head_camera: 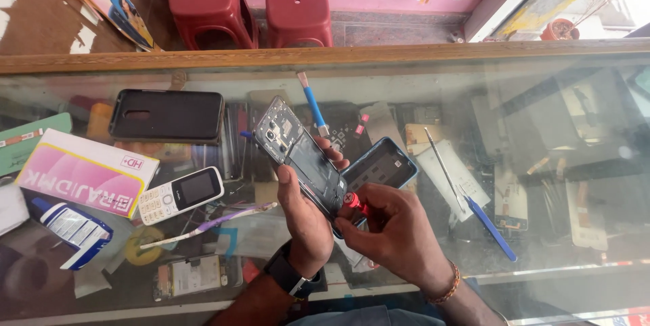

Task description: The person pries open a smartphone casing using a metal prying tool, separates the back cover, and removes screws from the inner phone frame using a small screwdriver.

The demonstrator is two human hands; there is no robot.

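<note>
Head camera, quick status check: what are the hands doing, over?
Left hand grips opened phone, tilted above glass counter. Right hand pinches red-handled screwdriver against phone's lower end. Blue phone cover lies just behind; nothing blocking.

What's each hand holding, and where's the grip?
Left hand grips the opened phone around its lower edge. Right hand pinches the red screwdriver handle, whose tip end meets the phone's lower corner.

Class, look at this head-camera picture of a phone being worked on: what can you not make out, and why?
- Tip of the red screwdriver: hidden between the right hand and the opened phone.
- Phone's lower end: covered by the left hand.
- Items under the glass counter: blurred by glare and smears.
- Both forearms: cut off by the bottom edge.
</note>
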